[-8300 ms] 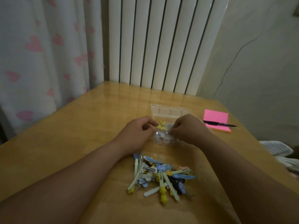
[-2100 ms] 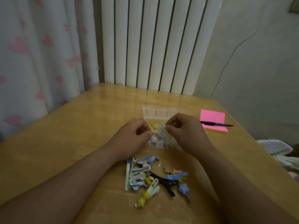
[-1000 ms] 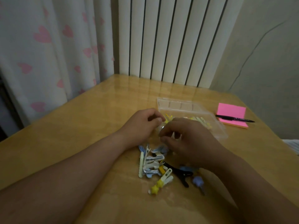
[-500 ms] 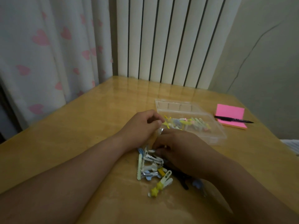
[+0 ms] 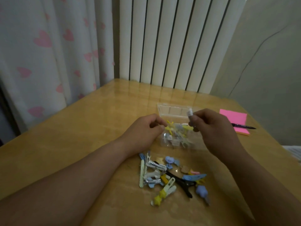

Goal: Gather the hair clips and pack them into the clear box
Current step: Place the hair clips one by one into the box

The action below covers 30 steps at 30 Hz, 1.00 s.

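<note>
- Receptacle: a shallow clear plastic box (image 5: 163, 141) sits on the glossy wooden table (image 5: 91, 128), with its lid laid open at 12 o'clock. It already holds a jumble of yellow, white and grey clips.
- Right hand (image 5: 213, 128): the grip is closed on a small pale hair clip (image 5: 189, 113), pinched at the fingertips and raised above the box's far end, clear of the contents.
- Left hand (image 5: 145, 129): at 9 o'clock of the box, fingers curled against its rim. Whether this grip pinches the rim, pinches a yellow clip or is empty cannot be told.
- Outstanding stock: a pile of loose hair clips (image 5: 169, 175) in blue, white, yellow and black lies at 6 o'clock of the box, well apart from it.
- Bystanders: a pink pad of sticky notes (image 5: 234, 119) and a black pen (image 5: 242, 127) at 3 o'clock, not involved.
- Step in hand, as judged: placing the pinched clip.
- Recommendation: lower it close to the contents before letting go. Lay it flat along the box's length so later clips stack. Steady the light box from 9 o'clock, as it may skid on the slick table.
</note>
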Motion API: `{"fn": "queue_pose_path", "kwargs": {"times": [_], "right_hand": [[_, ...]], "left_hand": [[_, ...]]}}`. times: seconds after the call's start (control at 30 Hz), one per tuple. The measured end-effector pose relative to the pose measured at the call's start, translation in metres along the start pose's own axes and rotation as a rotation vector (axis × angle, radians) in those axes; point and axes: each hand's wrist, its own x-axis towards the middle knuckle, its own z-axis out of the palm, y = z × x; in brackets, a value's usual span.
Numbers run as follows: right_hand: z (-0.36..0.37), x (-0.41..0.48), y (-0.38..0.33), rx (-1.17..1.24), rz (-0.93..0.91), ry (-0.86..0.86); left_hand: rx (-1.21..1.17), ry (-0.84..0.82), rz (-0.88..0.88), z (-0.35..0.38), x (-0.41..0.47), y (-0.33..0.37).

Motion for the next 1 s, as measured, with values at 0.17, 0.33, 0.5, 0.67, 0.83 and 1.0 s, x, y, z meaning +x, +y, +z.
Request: {"fn": "queue_pose_path", "kwargs": {"times": [0.17,0.33,0.5,0.67,0.83,1.0], "right_hand": [[0.017,0.003,0.011,-0.157,0.043,-0.05],[0.036,0.005,0.0,-0.208,0.064,-0.09],[0.043,0.009,-0.001,-0.263,0.07,-0.128],[0.043,0.006,0.002,-0.26,0.039,-0.119],[0.04,0.0,0.002,-0.233,-0.039,-0.107],[0.025,-0.016,-0.008,-0.247,-0.221,-0.146]], "left_hand": [[-0.007,-0.007,-0.004,0.001,0.0,0.001],[-0.041,0.018,-0.005,0.002,0.002,0.001],[-0.033,0.029,-0.014,0.003,0.003,0.0],[-0.019,0.024,-0.006,0.002,0.001,0.001],[-0.011,0.01,0.007,0.0,-0.001,0.002],[0.012,-0.018,0.004,-0.003,-0.002,0.002]]}}
